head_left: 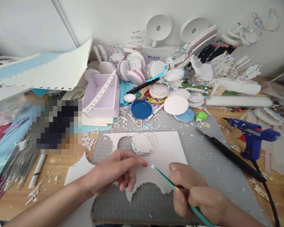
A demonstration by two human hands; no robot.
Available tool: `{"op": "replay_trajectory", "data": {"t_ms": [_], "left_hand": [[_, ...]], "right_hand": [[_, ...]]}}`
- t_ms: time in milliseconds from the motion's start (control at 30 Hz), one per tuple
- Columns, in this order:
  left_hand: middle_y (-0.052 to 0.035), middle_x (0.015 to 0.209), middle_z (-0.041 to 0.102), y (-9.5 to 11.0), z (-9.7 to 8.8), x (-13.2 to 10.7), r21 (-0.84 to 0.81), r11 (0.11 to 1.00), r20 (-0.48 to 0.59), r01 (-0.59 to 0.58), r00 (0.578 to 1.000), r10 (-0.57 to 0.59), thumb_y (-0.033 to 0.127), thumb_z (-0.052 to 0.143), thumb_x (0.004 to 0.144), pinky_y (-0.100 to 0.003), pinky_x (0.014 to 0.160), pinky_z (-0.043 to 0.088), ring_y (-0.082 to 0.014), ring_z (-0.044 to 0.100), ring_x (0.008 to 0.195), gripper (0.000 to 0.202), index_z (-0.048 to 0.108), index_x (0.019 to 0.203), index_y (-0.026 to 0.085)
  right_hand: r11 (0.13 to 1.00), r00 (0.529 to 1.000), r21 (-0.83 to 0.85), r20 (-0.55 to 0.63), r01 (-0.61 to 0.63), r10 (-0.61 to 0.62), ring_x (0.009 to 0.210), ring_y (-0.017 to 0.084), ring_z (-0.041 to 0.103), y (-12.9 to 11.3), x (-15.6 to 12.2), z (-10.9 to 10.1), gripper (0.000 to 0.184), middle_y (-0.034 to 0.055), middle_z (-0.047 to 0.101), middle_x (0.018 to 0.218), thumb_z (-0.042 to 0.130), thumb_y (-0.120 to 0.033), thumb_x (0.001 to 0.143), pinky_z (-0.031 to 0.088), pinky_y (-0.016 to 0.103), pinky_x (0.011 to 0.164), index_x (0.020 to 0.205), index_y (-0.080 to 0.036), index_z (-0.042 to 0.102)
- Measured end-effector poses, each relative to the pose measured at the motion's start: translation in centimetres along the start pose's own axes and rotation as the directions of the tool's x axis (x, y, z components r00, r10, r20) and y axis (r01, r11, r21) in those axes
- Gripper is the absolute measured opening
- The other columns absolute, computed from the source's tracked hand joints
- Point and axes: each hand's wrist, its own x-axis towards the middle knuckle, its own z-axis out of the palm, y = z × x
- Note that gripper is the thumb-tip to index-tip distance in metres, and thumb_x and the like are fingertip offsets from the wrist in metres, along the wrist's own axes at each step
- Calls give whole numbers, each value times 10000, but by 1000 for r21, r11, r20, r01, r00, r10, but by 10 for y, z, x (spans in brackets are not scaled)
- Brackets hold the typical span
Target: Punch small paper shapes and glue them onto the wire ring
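Note:
My right hand (194, 192) is closed around a thin teal stick (164, 178) whose tip carries a tiny pale blue paper piece (152, 166). My left hand (117, 175) rests on a cut-up white sheet (167, 154) on the grey cutting mat (203, 164); its fingers are loosely curled, the forefinger stretched toward the stick's tip, and nothing shows in them. Just beyond the hands lies a round white disc (144, 143) edged with small paper bits.
A blue hot-glue gun (253, 135) and a black pen-like tool (232, 156) with a cable lie at right. Behind the mat are a blue lid (141, 109), a lilac box (101, 97), a white lamp (158, 30) and heaps of white discs. Paper stacks fill the left.

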Motion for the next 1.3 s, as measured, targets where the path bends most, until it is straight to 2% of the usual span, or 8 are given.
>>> {"op": "replay_trajectory", "data": {"t_ms": [100, 233, 467, 633, 800, 1000, 1167, 1300], "left_hand": [[30, 404, 552, 5, -5, -2, 17, 1000, -50, -6, 999, 7, 382, 519, 870, -121, 322, 219, -40, 361, 301, 295, 666, 966, 146], [34, 398, 535, 6, -9, 2, -25, 998, -117, -63, 991, 60, 407, 529, 874, -120, 323, 210, -31, 331, 300, 290, 629, 807, 143], [85, 353, 434, -2, -6, 7, -183, 971, -124, -154, 983, 133, 330, 597, 860, -126, 340, 134, -4, 198, 305, 251, 571, 707, 133], [102, 341, 373, -8, 2, 6, -274, 940, -119, -204, 977, 177, 354, 609, 857, -145, 348, 121, -12, 157, 321, 256, 600, 737, 128], [102, 348, 378, -11, 7, 7, -303, 931, -121, -202, 978, 173, 322, 650, 828, -143, 339, 114, -6, 165, 316, 202, 643, 791, 124], [94, 342, 408, -13, 9, 7, -319, 928, -131, -193, 979, 158, 309, 694, 785, -120, 310, 115, 2, 195, 294, 185, 670, 803, 126], [87, 346, 428, -14, 10, 8, -321, 926, -129, -197, 978, 164, 307, 696, 786, -108, 307, 126, 9, 213, 289, 189, 673, 789, 120], [85, 342, 427, -13, 9, 8, -325, 925, -130, -195, 978, 161, 309, 691, 792, -110, 313, 125, 13, 211, 287, 200, 682, 782, 110]], "right_hand": [[999, 1000, 26, -15, -26, 26, 487, 107, 264, -1, 2, -1, 307, -41, 249, 579, 420, -15, 697, 214, 281, 441, 638, -218, 198], [1000, 999, 19, -31, -8, 9, 459, 106, 258, -4, 6, -2, 307, -46, 244, 563, 406, -7, 693, 210, 281, 421, 661, -226, 193], [999, 998, -45, -53, 29, -32, 444, 93, 254, -5, 9, 4, 323, -51, 244, 549, 397, -3, 680, 225, 267, 412, 649, -222, 160], [1000, 998, -4, -58, -17, 16, 447, 98, 256, -3, 3, 8, 372, -52, 209, 540, 422, -13, 671, 208, 278, 422, 621, -218, 116], [1000, 995, 15, -98, 23, -22, 476, 110, 235, -4, 0, 8, 395, -39, 236, 523, 428, 14, 630, 210, 286, 443, 626, -204, 98], [997, 998, -36, -10, -62, 62, 474, 109, 239, -4, -1, 4, 403, -41, 217, 551, 429, 7, 650, 184, 289, 427, 642, -223, 98], [998, 995, -49, -91, -32, 28, 509, 119, 218, -1, -2, 10, 428, -41, 215, 555, 434, 38, 626, 171, 294, 457, 660, -216, 92], [996, 988, -32, -132, 78, -81, 530, 120, 197, 1, -1, 14, 428, -41, 242, 567, 429, 89, 594, 163, 296, 484, 638, -201, 118]]}}
